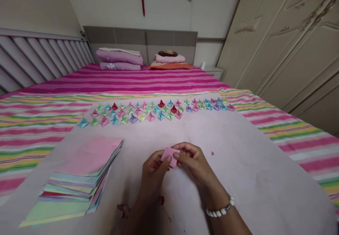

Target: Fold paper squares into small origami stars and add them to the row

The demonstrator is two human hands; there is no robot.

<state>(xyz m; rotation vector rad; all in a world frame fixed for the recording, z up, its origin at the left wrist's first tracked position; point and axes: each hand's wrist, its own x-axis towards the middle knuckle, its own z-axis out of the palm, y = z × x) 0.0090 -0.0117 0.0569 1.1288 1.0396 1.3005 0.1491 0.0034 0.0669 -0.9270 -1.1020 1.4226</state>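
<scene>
Head camera: my left hand [153, 166] and right hand [192, 160] both pinch a small pink paper [169, 155] just above the bed [251, 164], near the paper stack [84, 171]. I judge it mid-fold; a clean crease calls for aligned edges.

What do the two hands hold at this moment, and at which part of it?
Both hands hold one small folded pink paper. The left hand pinches its lower left edge, the right hand its right side, above the pale sheet.
</scene>
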